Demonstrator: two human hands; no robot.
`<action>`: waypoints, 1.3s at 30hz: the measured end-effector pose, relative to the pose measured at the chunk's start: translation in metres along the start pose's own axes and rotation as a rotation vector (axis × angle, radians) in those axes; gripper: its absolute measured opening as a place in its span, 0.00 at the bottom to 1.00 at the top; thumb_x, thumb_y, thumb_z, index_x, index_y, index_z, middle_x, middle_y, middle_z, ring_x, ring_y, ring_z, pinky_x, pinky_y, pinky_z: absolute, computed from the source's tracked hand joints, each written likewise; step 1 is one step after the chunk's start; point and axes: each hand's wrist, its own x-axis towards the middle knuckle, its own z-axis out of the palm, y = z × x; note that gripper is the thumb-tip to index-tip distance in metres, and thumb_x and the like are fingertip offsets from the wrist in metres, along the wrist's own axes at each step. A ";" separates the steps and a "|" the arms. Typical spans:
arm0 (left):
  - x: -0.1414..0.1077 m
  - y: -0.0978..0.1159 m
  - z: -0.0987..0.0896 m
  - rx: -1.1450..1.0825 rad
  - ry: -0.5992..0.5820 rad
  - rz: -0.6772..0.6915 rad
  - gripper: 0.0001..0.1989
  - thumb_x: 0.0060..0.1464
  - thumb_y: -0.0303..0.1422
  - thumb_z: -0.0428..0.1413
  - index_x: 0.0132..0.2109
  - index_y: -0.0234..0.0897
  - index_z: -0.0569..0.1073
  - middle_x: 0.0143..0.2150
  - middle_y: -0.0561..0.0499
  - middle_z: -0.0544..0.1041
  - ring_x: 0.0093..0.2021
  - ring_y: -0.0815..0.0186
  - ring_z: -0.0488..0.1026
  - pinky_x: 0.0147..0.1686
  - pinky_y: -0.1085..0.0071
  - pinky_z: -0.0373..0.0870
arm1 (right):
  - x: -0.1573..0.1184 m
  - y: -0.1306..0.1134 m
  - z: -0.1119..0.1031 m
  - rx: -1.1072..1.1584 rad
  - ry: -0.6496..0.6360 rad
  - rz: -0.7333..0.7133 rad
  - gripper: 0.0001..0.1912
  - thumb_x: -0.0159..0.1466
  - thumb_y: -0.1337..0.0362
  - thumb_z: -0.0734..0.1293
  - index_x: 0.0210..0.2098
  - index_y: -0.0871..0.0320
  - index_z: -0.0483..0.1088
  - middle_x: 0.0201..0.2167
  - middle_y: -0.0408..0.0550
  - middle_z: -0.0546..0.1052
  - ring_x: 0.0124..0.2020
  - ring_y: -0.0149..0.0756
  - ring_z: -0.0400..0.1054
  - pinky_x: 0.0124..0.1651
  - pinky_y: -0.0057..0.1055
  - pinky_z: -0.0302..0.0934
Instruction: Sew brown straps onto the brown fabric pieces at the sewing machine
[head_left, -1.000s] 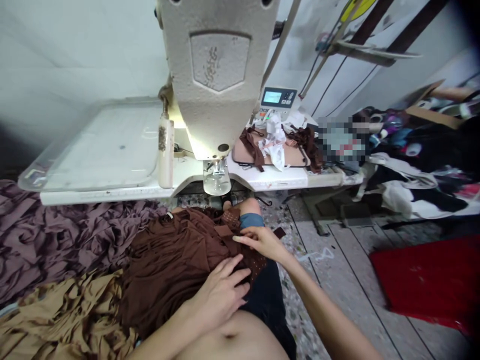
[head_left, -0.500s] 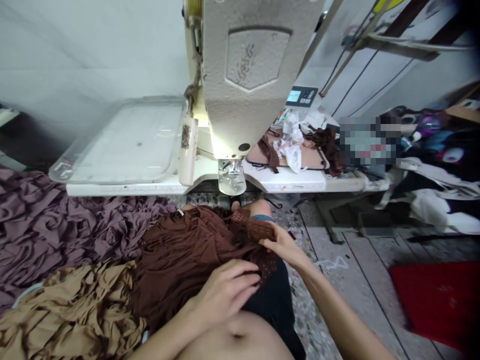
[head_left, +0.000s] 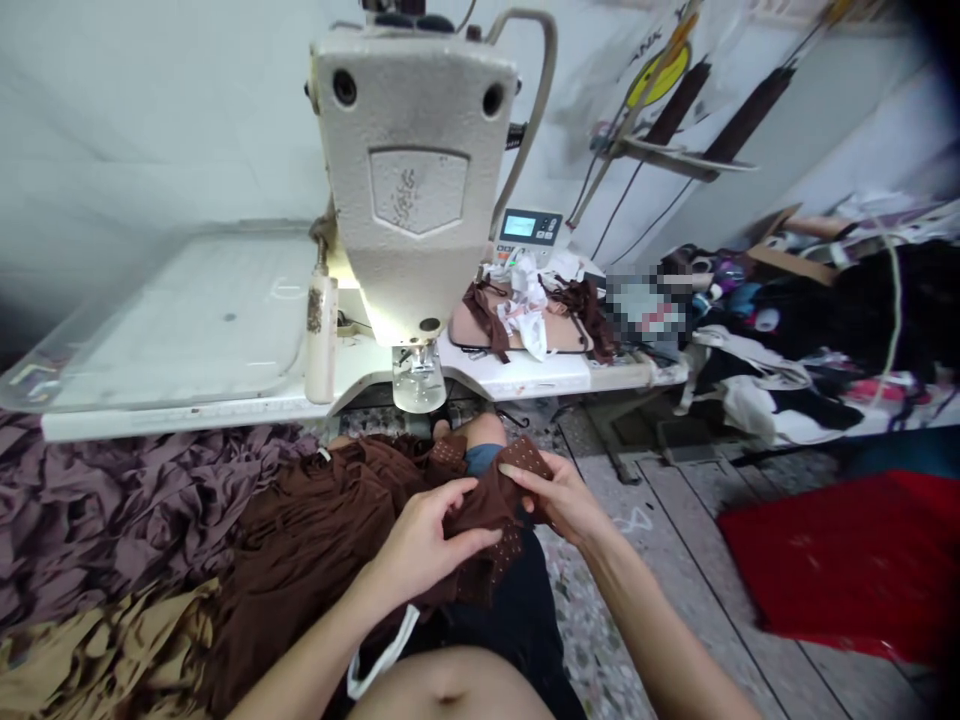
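Note:
My left hand (head_left: pixel 424 540) and my right hand (head_left: pixel 551 495) both pinch a brown fabric piece with a dotted, perforated band (head_left: pixel 491 520) above my lap. The hands are close together, with the band bunched between them. Its loose end rises past my right fingers. The rest of the brown pleated garment (head_left: pixel 315 530) spreads over my left thigh and drapes to the left. A white cord (head_left: pixel 382 650) hangs below my left wrist. The needle area of the sewing machine (head_left: pixel 412 170) stands just ahead of my knees, partly hidden by its clear guard (head_left: pixel 418 378).
A white sewing table (head_left: pixel 172 400) runs across the front, with a control panel (head_left: pixel 521 228) and a pink pad (head_left: pixel 555 330) holding brown straps and white scraps. Mauve cloth (head_left: pixel 97 510) and tan cloth (head_left: pixel 127 650) lie left. A red mat (head_left: pixel 840 560) and heaped clothes (head_left: pixel 817 340) lie right.
My right hand has lifted the dotted band higher, and my left hand has moved up from resting on the fabric to grip it. The view has swung left and tilted up.

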 end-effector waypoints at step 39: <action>-0.020 -0.009 -0.037 -0.798 0.072 -0.291 0.28 0.62 0.54 0.63 0.56 0.36 0.82 0.45 0.45 0.84 0.45 0.58 0.80 0.48 0.64 0.75 | -0.011 -0.017 0.091 -0.446 -0.145 -0.394 0.15 0.64 0.48 0.79 0.35 0.54 0.84 0.36 0.52 0.85 0.34 0.42 0.78 0.32 0.32 0.68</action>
